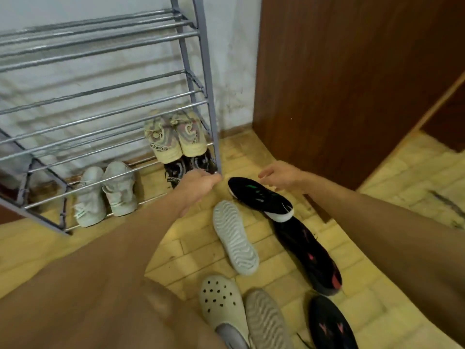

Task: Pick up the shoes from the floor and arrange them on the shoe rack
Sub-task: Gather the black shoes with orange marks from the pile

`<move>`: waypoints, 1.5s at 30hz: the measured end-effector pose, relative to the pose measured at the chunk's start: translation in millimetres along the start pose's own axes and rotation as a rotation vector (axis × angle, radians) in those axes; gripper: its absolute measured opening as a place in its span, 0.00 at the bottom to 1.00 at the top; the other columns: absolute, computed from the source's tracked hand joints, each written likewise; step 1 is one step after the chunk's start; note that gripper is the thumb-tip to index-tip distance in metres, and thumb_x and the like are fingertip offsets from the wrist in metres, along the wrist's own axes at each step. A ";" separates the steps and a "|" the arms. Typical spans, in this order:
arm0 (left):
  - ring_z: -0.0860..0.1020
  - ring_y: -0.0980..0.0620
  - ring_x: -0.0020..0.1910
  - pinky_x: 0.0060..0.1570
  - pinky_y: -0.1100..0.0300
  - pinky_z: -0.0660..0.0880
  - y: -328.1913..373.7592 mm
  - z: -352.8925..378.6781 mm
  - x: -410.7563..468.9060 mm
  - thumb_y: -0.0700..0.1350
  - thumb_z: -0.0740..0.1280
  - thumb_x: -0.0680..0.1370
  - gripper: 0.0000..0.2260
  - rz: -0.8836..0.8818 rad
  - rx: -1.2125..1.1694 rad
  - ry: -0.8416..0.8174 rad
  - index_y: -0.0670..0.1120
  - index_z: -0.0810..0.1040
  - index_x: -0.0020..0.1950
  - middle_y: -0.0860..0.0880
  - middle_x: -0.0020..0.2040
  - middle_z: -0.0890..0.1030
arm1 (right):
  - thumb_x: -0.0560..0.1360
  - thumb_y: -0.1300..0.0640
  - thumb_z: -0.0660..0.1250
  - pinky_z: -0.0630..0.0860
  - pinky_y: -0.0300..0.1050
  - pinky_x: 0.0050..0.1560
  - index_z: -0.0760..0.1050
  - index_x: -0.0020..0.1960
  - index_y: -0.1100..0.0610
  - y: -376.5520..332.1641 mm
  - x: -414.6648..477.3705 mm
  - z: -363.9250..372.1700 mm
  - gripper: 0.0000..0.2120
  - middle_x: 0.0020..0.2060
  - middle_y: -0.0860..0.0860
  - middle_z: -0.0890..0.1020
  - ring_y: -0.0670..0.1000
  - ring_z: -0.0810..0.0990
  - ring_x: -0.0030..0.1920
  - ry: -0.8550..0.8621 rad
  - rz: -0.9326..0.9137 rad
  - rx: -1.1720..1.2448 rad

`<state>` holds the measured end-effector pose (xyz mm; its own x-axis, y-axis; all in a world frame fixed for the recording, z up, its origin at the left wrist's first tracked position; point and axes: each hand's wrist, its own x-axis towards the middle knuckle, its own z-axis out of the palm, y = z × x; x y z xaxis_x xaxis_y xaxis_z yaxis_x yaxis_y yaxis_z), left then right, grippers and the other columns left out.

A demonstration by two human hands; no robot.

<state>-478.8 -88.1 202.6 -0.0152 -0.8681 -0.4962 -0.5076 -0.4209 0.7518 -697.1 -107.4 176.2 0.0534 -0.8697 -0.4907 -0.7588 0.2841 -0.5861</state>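
Shoe lettering, mostly too blurred to read

The pair of cream knit sneakers on the grey metal shoe rack has dark capital lettering along each heel band. On the left shoe it seems to end in "REN"; the rest is unclear. The pair of black sneakers with pale swirls below bears a small white line of text, illegible.
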 end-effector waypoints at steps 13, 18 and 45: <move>0.75 0.53 0.59 0.57 0.58 0.73 -44.4 157.9 -108.7 0.56 0.67 0.75 0.18 0.205 0.488 -0.508 0.50 0.76 0.62 0.53 0.59 0.77 | 0.79 0.56 0.65 0.78 0.48 0.51 0.74 0.67 0.62 164.9 -134.4 73.5 0.19 0.58 0.60 0.79 0.55 0.78 0.50 0.007 0.268 0.167; 0.75 0.54 0.59 0.55 0.60 0.72 -47.2 183.2 -132.1 0.58 0.67 0.75 0.24 0.343 0.646 -0.652 0.52 0.71 0.68 0.52 0.60 0.76 | 0.76 0.54 0.69 0.74 0.42 0.48 0.72 0.69 0.62 235.6 -173.8 125.6 0.24 0.56 0.55 0.75 0.52 0.74 0.52 0.037 0.465 0.335; 0.78 0.47 0.52 0.54 0.49 0.76 -60.8 160.2 -110.9 0.52 0.70 0.73 0.36 0.381 0.795 -0.511 0.46 0.54 0.74 0.45 0.54 0.78 | 0.64 0.67 0.77 0.83 0.60 0.44 0.75 0.58 0.60 241.4 -211.5 124.3 0.25 0.54 0.58 0.82 0.60 0.81 0.52 -0.116 0.330 0.431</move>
<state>-584.2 76.0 142.3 -0.5670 -0.6134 -0.5498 -0.8146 0.3182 0.4850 -810.8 195.3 58.3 -0.0525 -0.6636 -0.7462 -0.4145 0.6943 -0.5883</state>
